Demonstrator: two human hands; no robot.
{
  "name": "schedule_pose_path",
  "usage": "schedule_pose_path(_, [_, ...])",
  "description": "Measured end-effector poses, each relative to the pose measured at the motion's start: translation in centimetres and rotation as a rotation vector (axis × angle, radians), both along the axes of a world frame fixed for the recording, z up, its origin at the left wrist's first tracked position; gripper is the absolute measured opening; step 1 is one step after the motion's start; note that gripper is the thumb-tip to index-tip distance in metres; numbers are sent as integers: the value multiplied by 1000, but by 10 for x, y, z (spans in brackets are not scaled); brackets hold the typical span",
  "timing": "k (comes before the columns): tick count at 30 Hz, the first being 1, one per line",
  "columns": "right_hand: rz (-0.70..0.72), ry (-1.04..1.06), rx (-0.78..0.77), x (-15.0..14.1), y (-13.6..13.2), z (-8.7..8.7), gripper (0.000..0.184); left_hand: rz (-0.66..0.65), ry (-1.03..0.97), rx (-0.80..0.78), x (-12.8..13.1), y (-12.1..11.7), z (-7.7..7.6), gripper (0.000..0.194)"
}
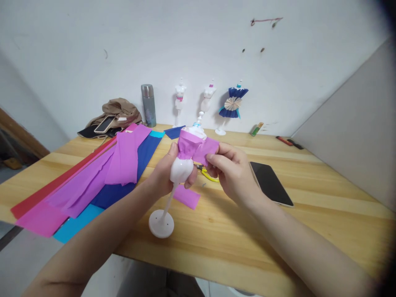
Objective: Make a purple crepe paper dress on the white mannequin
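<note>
A small white dress form (pixel 182 169) on a stand leans in front of me, its round base (pixel 161 224) toward me. My left hand (pixel 167 169) is wrapped round its waist and hips. Purple crepe paper (pixel 188 144) covers the form's chest, and a loose flap sticks out to the right. Between thumb and fingers my right hand (pixel 230 167) pinches that flap. Behind the hands lie yellow-handled scissors (pixel 210 176), partly hidden. A purple paper piece (pixel 187 197) rests on the table below the form.
Sheets of coloured crepe paper (pixel 83 177) cover the table's left side. A tablet (pixel 271 183) lies at right. Along the wall stand a thermos (pixel 149 105), two mostly bare dress forms and a blue-dressed form (pixel 233 103). A cutter (pixel 284 140) lies far right; bag and phone (pixel 105 123) far left.
</note>
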State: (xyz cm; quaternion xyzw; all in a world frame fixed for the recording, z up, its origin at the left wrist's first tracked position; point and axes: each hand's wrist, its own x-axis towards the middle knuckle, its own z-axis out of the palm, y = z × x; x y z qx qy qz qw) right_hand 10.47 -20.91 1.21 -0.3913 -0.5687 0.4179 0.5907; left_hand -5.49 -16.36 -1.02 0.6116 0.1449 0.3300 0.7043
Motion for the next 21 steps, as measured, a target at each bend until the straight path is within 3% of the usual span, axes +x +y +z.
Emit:
schedule_pose_path(10, [22,-83,34,-8,-10,8,14,15,-9,-122,6,-2,0,96])
schedule_pose_path(21, [-32,-216,33,-4,-12,6,18,21,-12,-64,7,-4,-1,88])
